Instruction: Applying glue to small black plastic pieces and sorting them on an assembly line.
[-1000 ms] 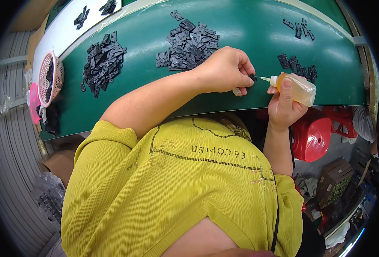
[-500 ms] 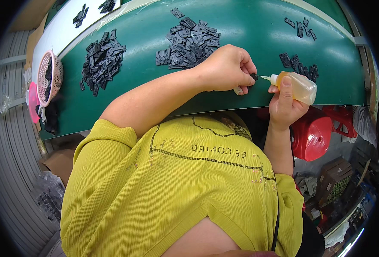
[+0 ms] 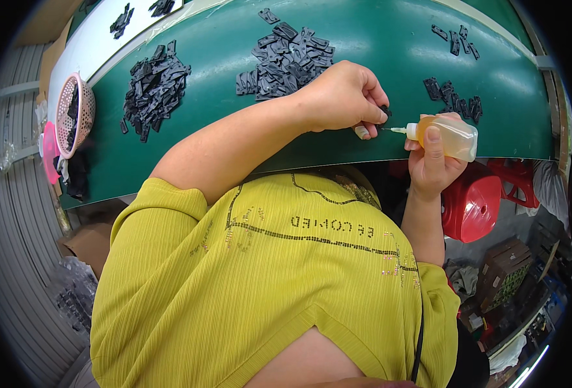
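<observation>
My left hand (image 3: 345, 97) pinches a small black plastic part (image 3: 385, 112) above the front of the green table, its fingers covering most of the part. Closed around a squeeze bottle (image 3: 454, 137) of pale yellowish liquid is my right hand (image 3: 433, 163). The bottle lies tilted on its side, its thin nozzle pointing left at the black part; tip and part are very close, and I cannot tell whether they touch. Just beyond my left hand rises a big pile of black plastic parts (image 3: 292, 61). Smaller groups of such parts (image 3: 454, 100) lie beyond the bottle.
Another heap of black parts (image 3: 155, 90) is on the left of the green table (image 3: 228, 142). A pink basket (image 3: 66, 139) holding dark pieces stands at the left edge. Red plastic stools (image 3: 470, 204) are below the table's right front edge.
The black part and nozzle tip have shifted relative to each other, the nozzle now lower against the part. The bottle has turned closer to level, and my left hand has risen slightly.
</observation>
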Demonstrator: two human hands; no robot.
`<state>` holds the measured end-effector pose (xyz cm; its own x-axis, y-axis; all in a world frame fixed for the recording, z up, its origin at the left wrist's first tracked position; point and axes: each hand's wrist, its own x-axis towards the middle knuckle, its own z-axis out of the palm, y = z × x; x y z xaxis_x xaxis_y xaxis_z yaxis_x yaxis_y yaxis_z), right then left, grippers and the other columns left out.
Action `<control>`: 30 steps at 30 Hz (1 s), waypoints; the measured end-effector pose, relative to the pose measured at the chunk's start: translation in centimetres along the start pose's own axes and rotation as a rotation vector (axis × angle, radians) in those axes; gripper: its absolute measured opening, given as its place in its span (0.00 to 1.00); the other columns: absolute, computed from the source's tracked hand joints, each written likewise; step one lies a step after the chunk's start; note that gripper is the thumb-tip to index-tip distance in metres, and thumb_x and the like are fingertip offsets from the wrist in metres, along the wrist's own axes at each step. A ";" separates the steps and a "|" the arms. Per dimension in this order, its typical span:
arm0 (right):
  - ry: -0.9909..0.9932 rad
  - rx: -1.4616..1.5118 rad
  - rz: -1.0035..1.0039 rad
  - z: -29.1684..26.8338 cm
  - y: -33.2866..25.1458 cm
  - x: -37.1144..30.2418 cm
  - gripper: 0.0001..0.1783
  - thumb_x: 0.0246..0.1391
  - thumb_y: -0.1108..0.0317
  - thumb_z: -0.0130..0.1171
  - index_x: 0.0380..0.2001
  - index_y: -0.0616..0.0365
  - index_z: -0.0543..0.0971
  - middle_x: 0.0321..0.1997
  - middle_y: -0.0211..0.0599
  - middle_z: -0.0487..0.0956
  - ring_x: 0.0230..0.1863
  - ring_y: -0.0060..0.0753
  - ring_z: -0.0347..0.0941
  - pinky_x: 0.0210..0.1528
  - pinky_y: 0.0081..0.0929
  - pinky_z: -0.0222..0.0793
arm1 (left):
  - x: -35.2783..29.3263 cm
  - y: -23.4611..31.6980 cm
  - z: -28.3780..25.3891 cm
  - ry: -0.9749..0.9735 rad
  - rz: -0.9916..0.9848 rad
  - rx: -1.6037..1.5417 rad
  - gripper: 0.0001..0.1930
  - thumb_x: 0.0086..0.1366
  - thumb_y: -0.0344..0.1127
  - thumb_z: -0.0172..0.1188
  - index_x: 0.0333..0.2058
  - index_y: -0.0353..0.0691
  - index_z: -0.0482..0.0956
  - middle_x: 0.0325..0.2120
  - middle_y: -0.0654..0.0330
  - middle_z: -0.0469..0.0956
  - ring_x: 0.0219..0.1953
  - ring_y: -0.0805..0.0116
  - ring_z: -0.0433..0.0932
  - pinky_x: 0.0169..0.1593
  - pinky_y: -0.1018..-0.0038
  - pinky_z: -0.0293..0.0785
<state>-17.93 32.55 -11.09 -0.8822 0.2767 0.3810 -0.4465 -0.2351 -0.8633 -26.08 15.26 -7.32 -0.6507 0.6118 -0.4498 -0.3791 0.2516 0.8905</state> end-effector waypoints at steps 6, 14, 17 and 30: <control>-0.007 -0.029 -0.015 0.3 0.1 -0.4 0.11 0.51 0.78 0.58 0.38 0.64 0.70 0.34 0.38 0.71 0.24 0.23 0.70 0.21 0.15 0.66 | -0.1 -0.5 0.0 -0.006 0.000 0.021 0.12 0.55 0.24 0.61 0.38 0.25 0.74 0.28 0.54 0.78 0.25 0.70 0.79 0.30 0.78 0.77; -0.023 -0.122 -0.024 0.0 0.5 0.0 0.11 0.51 0.77 0.58 0.38 0.64 0.70 0.34 0.39 0.72 0.22 0.22 0.69 0.21 0.16 0.66 | 0.3 -0.1 -0.1 -0.003 0.004 -0.002 0.12 0.55 0.23 0.61 0.38 0.24 0.73 0.28 0.53 0.78 0.24 0.69 0.79 0.30 0.77 0.78; 0.060 0.059 0.031 -0.8 0.1 0.8 0.10 0.53 0.75 0.56 0.38 0.64 0.70 0.33 0.40 0.72 0.20 0.23 0.67 0.20 0.17 0.65 | 0.6 0.2 -0.2 0.003 0.010 -0.021 0.12 0.56 0.23 0.60 0.38 0.24 0.74 0.28 0.53 0.78 0.24 0.70 0.79 0.29 0.77 0.78; 0.251 0.373 0.075 -3.7 -0.9 -1.6 0.12 0.52 0.70 0.57 0.39 0.58 0.69 0.35 0.35 0.70 0.25 0.24 0.68 0.17 0.18 0.65 | 5.3 2.4 4.2 0.124 0.278 0.239 0.06 0.57 0.30 0.61 0.29 0.33 0.77 0.22 0.56 0.77 0.22 0.67 0.78 0.27 0.71 0.75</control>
<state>-15.58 35.77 -12.19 -0.8712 0.4527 0.1899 -0.4465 -0.5698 -0.6899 -27.68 22.31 -7.30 -0.7872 0.5894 -0.1812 -0.0228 0.2658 0.9637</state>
